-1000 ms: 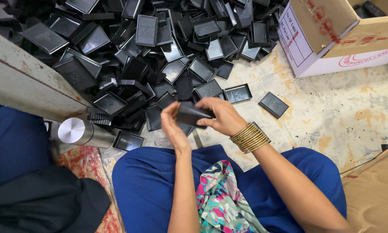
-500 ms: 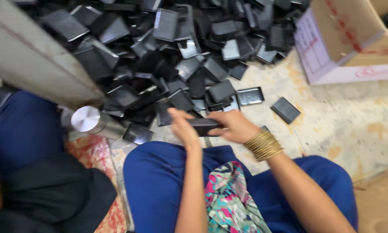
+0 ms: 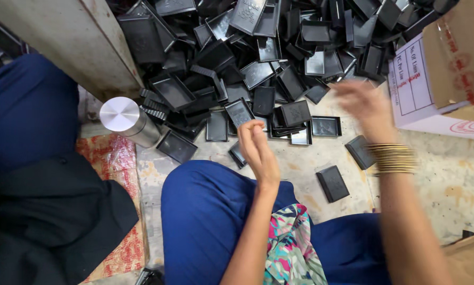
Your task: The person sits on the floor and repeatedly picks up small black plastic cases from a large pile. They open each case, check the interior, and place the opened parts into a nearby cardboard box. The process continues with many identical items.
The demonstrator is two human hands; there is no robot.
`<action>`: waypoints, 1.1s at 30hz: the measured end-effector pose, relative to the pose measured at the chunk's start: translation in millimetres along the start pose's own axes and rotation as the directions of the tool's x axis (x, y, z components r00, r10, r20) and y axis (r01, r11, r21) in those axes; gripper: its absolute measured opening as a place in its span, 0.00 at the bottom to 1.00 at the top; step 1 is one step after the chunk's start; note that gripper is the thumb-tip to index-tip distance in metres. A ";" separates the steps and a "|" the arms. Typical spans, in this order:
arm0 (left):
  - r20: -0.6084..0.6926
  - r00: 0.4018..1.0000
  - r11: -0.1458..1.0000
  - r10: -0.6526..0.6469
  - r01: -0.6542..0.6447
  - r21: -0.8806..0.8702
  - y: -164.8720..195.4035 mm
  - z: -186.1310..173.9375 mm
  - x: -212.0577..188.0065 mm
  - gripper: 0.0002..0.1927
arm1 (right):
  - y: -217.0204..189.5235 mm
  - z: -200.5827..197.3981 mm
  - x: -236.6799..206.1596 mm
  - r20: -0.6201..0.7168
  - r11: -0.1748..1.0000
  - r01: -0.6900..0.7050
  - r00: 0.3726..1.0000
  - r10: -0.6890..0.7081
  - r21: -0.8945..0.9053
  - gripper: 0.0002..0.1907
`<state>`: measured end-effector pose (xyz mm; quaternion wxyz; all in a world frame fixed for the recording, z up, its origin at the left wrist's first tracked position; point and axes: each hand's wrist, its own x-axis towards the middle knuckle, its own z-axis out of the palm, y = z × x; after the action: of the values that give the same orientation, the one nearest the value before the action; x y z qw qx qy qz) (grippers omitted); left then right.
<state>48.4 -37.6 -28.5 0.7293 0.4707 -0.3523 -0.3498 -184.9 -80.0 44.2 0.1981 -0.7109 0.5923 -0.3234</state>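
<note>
Here, black plastic trays (image 3: 279, 68) lie heaped on the floor, too many to count, with two closed black cases (image 3: 332, 183) lying apart near the knee. One steel flask (image 3: 127, 120) stands beside a pale post (image 3: 79, 42), and one cardboard box (image 3: 448, 63) borders the heap on the right. The left hand (image 3: 258, 150) hovers loosely curled above a single tray (image 3: 238, 153), holding nothing. The right hand (image 3: 366, 105), blurred, spreads open and empty near the box.

The left hand (image 3: 258, 150) hovers low with fingers loosely curled, empty; the right hand (image 3: 366, 105) (motion-blurred) is raised, fingers spread open, forearm extended.
</note>
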 end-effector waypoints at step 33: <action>0.418 0.729 0.325 -0.542 -0.277 0.904 -60.1 11.4 -50.8 0.43 | 99.4 103.2 -82.1 0.102 0.842 -0.313 0.914 0.393 -0.438 0.25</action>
<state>2.2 -18.6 -90.4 0.1061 0.6701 -0.6759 -0.2877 -191.5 -32.7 -113.9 0.1545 -0.6419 0.7467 -0.0803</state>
